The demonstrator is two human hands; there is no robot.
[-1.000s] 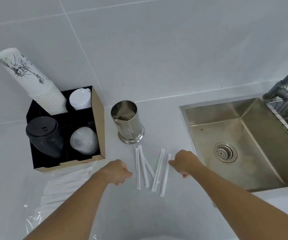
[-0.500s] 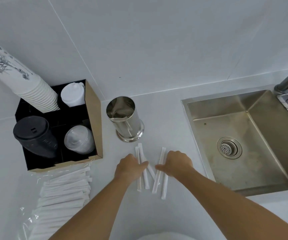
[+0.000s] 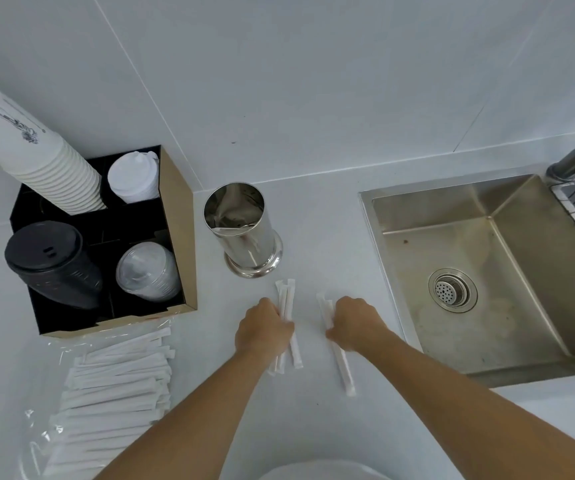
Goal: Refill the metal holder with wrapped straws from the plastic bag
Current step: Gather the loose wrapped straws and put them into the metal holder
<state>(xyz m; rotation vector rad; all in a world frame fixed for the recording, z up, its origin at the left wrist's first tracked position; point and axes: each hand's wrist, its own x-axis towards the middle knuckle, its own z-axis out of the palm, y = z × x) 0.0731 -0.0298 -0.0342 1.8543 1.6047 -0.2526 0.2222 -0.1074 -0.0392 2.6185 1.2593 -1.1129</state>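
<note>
White paper-wrapped straws (image 3: 289, 299) are lying on the tabletop (image 3: 317, 237) just in front of the metal holder (image 3: 244, 233), the left hand (image 3: 263, 329) closing around one bunch and the right hand (image 3: 353, 320) around another (image 3: 343, 368), while the plastic bag (image 3: 113, 396) is resting further left.

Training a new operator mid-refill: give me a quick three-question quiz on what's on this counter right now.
1. True or false: the metal holder stands upright.
2. Which hand is nearer the sink? A. left hand B. right hand
3. Fill in: the plastic bag of wrapped straws lies in front of the ____ organizer.

Key: 1 true. 2 B. 3 cardboard.
</note>
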